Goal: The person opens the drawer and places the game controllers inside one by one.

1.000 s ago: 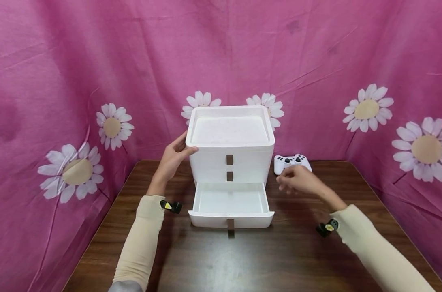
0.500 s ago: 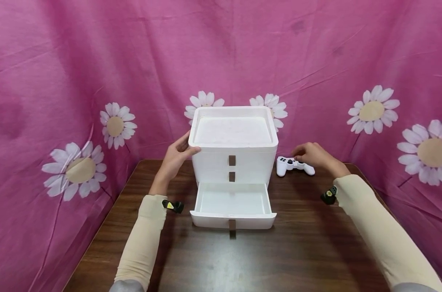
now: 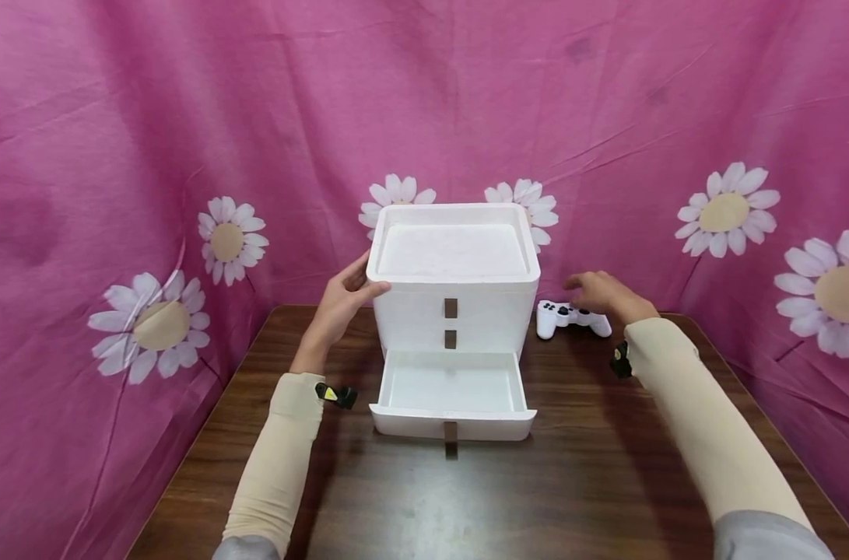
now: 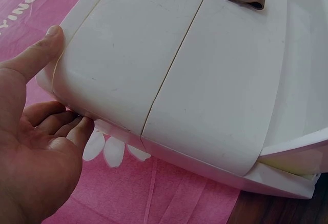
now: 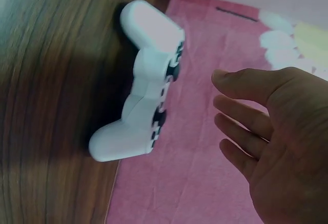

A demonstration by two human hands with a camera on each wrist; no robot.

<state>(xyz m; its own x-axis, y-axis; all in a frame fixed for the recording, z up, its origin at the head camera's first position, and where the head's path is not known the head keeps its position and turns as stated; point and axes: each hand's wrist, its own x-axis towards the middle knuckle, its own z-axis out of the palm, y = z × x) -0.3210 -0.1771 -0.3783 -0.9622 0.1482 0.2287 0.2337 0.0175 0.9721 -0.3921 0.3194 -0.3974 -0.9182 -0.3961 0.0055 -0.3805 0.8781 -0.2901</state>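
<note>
A white plastic drawer unit (image 3: 459, 319) stands on the table with its bottom drawer (image 3: 455, 389) pulled out; I see nothing inside that drawer. My left hand (image 3: 336, 311) grips the unit's upper left front corner. In the left wrist view its thumb (image 4: 51, 37) lies on the front edge, and its other fingers bend against the side. A white game controller (image 3: 571, 319) lies on the table to the right of the unit. Just above and behind it hovers my right hand (image 5: 277, 126), fingers loosely bent, apart from the controller and holding nothing.
The wooden table (image 3: 424, 498) runs back to a pink curtain (image 3: 431, 101) printed with daisies, which also hangs at both sides. Brown pull tabs (image 3: 450, 308) mark the drawer fronts. A shallow rimmed top (image 3: 455, 249) crowns the unit.
My right hand has moved up and back, from in front of the controller to above its far side. The left hand keeps its grip on the unit. The head view has shifted slightly.
</note>
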